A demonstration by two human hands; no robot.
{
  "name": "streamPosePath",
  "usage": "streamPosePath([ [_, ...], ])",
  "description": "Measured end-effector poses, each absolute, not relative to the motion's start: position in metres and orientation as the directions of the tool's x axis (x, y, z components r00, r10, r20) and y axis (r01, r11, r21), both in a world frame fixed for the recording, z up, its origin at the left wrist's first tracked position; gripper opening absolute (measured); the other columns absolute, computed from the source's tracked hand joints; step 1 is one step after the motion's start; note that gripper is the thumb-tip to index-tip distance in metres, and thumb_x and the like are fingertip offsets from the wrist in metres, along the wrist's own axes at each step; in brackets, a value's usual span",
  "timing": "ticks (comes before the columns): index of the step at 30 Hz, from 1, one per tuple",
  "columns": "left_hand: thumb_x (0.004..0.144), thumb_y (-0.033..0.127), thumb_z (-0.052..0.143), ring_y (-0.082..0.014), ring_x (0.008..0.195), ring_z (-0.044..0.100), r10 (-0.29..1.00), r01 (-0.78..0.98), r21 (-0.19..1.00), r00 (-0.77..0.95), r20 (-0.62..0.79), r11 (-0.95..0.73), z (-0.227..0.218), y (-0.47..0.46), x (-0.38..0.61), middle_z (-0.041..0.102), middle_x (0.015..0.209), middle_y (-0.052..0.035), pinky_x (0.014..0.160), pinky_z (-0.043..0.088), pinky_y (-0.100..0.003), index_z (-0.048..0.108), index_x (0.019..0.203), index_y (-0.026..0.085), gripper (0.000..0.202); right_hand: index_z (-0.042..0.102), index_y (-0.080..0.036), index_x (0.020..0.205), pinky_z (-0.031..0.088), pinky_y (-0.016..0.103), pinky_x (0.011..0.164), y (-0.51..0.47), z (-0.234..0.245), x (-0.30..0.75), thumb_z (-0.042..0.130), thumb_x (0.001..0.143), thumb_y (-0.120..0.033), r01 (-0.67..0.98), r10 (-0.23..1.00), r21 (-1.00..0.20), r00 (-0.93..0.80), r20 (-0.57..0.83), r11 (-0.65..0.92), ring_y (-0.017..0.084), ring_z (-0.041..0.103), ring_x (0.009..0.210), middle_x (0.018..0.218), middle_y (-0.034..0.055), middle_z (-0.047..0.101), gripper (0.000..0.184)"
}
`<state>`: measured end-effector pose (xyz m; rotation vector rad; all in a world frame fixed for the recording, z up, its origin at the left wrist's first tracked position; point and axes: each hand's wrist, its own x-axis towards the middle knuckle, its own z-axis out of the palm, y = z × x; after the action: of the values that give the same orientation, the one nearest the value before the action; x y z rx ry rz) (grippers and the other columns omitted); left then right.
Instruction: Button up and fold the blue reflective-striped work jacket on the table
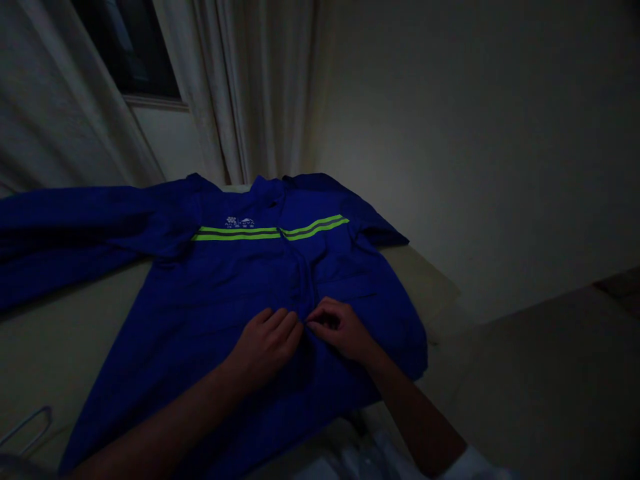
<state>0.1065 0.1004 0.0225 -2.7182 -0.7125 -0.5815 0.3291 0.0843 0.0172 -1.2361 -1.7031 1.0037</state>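
A blue jacket [220, 280] lies spread out, front side up, with a yellow-green reflective stripe [235, 233] across its chest and a white printed logo above the stripe. At the lower part of its front opening, my left hand [270, 343] is closed with curled fingers on the fabric edge. Right beside it, my right hand [343, 327] pinches the same front edge between thumb and forefinger. The fingertips of both hands nearly meet. Any fastener between them is too small and dark to make out.
The jacket rests on a pale table [30, 363]. A thin wire loop [37, 427], perhaps part of a hanger, lies at the lower left. Behind stand light curtains [250, 87] and a dark window [133, 47]. A plain wall [475, 133] rises on the right.
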Motion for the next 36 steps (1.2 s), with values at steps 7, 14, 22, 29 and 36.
streamPosePath([
  [7,0.097,0.009,0.055,-0.022,0.074,0.054,0.436,0.54,-0.11,0.77,0.466,-0.835,0.022,0.096,0.104,0.062,0.082,-0.0025,0.069,0.037,-0.04,0.063,0.096,0.018,0.012,0.075,-0.019,0.084,0.04,0.024,0.061,0.084,0.02,0.322,0.075,0.087,-0.033,0.35,0.986,-0.931,-0.158,0.054,0.107,0.011,0.052,0.069,0.083,0.0002,0.062,0.014],
  [14,0.105,0.012,0.046,-0.0213,0.075,0.053,0.366,0.507,-0.151,0.768,0.525,-0.848,0.03,0.097,0.103,0.063,0.084,-0.0032,0.066,0.036,-0.04,0.063,0.094,0.019,0.021,0.069,-0.019,0.08,0.039,0.025,0.06,0.09,0.019,0.324,0.077,0.084,-0.042,0.277,0.98,-0.96,-0.176,-0.09,-0.038,0.013,0.051,0.066,0.074,-0.0009,0.06,0.025],
  [22,0.103,0.011,0.055,-0.0188,0.078,0.053,0.233,0.369,-0.103,0.754,0.614,-0.924,0.027,0.101,0.105,0.066,0.089,-0.0025,0.067,0.037,-0.038,0.066,0.093,0.017,0.016,0.068,-0.019,0.077,0.039,0.026,0.063,0.089,0.021,0.322,0.077,0.082,-0.04,0.218,0.984,-0.975,-0.157,-0.087,-0.052,0.013,0.05,0.066,0.072,-0.0017,0.059,0.023],
  [29,0.104,0.013,0.053,-0.0184,0.077,0.051,0.084,0.19,-0.156,0.854,0.514,-0.969,0.029,0.101,0.104,0.062,0.086,-0.0029,0.065,0.035,-0.039,0.063,0.083,0.019,0.024,0.071,-0.018,0.076,0.037,0.024,0.058,0.095,0.018,0.319,0.08,0.079,-0.04,0.283,0.973,-0.955,-0.184,-0.143,-0.087,0.011,0.049,0.063,0.069,-0.0024,0.06,0.025],
  [36,0.101,0.012,0.057,-0.0196,0.081,0.054,0.214,0.285,-0.086,0.858,0.468,-0.955,0.023,0.104,0.104,0.065,0.093,-0.0038,0.069,0.041,-0.038,0.066,0.096,0.019,0.012,0.078,-0.019,0.096,0.038,0.023,0.057,0.095,0.025,0.33,0.079,0.086,-0.035,0.396,0.962,-0.918,-0.256,-0.094,0.016,0.011,0.051,0.064,0.081,-0.0009,0.067,0.019],
])
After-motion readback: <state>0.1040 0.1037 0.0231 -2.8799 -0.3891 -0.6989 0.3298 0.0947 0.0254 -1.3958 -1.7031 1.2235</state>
